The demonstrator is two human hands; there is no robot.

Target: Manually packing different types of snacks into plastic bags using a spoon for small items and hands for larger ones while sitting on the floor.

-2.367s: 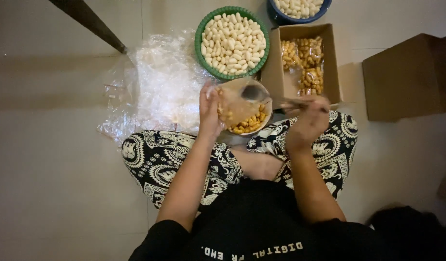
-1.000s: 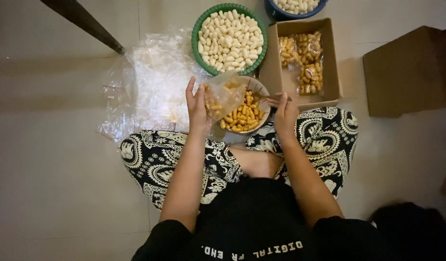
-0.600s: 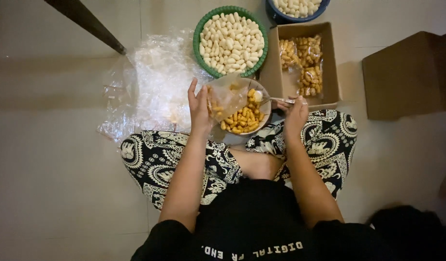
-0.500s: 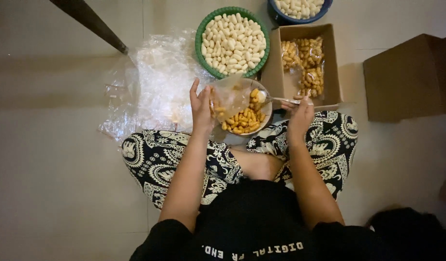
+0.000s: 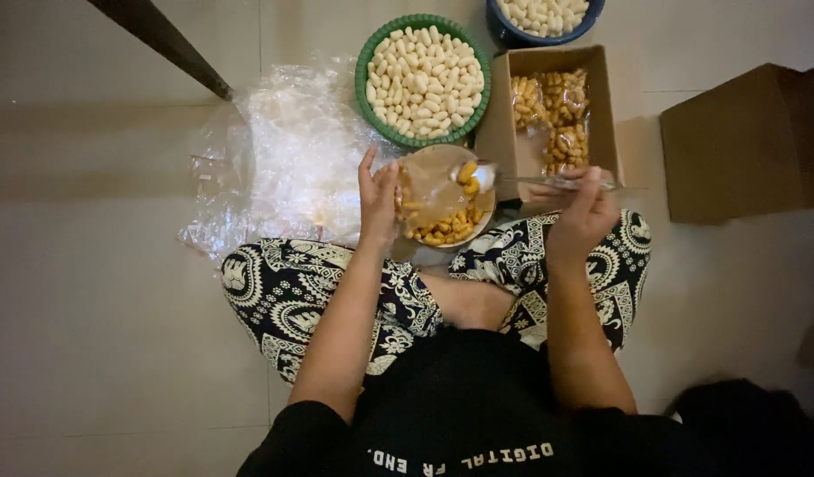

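right hand (image 5: 584,216) grips spoon (image 5: 513,179), long axis left-right, loaded bowl end pointing left | left hand (image 5: 378,199) pinches clear bag (image 5: 429,187) open, just left of spoon tip | bag sits over bowl of golden snacks (image 5: 451,231), near the lap | left hand nearer the bag

We see a pale tiled floor (image 5: 98,309), glossy, with thin grout lines; one runs up from the bottom left, another crosses near the top. Light is soft and warm, and a broad dim band crosses the floor's left side. A dark slanted leg (image 5: 164,40) of some furniture cuts in from the top-left corner; we can't tell what it belongs to. A closed brown cardboard box (image 5: 742,141) sits at the floor's right edge. A dark blurred shape (image 5: 751,433) fills the bottom-right corner, unidentifiable.
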